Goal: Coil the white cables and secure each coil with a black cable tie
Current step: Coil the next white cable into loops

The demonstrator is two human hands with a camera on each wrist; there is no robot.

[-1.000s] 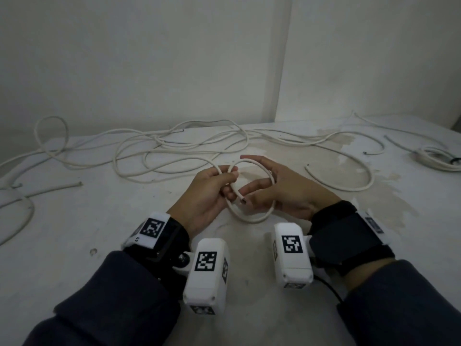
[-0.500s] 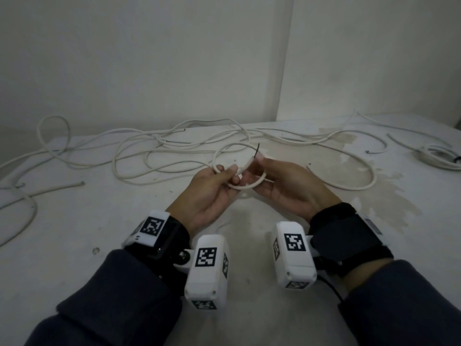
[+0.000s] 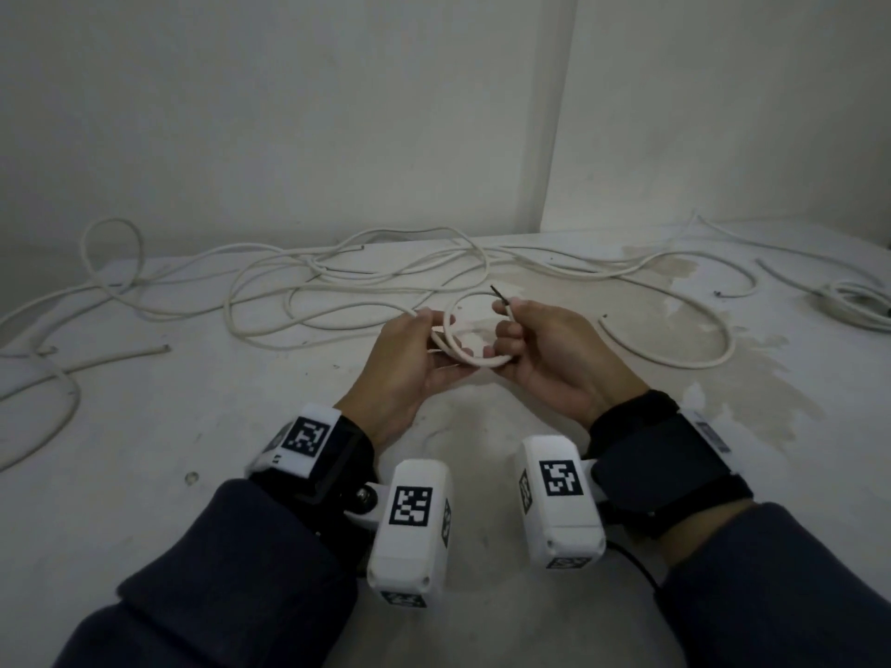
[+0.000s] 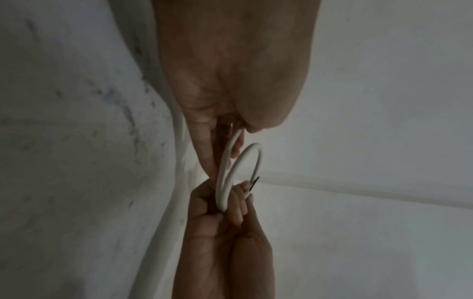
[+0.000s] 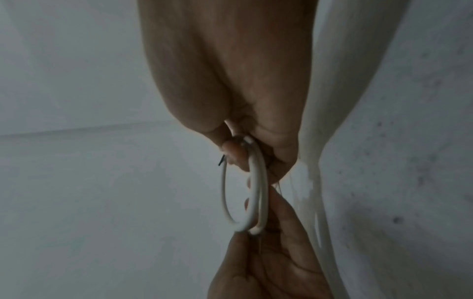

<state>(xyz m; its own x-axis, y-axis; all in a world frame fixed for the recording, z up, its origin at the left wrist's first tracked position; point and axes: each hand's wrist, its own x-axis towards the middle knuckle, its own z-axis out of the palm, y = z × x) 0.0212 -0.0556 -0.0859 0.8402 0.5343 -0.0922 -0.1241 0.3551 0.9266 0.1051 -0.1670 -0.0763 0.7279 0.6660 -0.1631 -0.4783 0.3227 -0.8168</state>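
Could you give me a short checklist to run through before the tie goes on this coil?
1. Coil held on both sides: ok. The left hand pinches its left side, the right hand its right.
2. Loops lying together: not ok. In the left wrist view one loop stands apart.
3. Free end under control: ok. The right hand's fingers pinch it.
4. Black cable tie in hand: cannot tell. Only the dark tip at the free end shows.
5. Coil clear of the loose cables on the table: ok.
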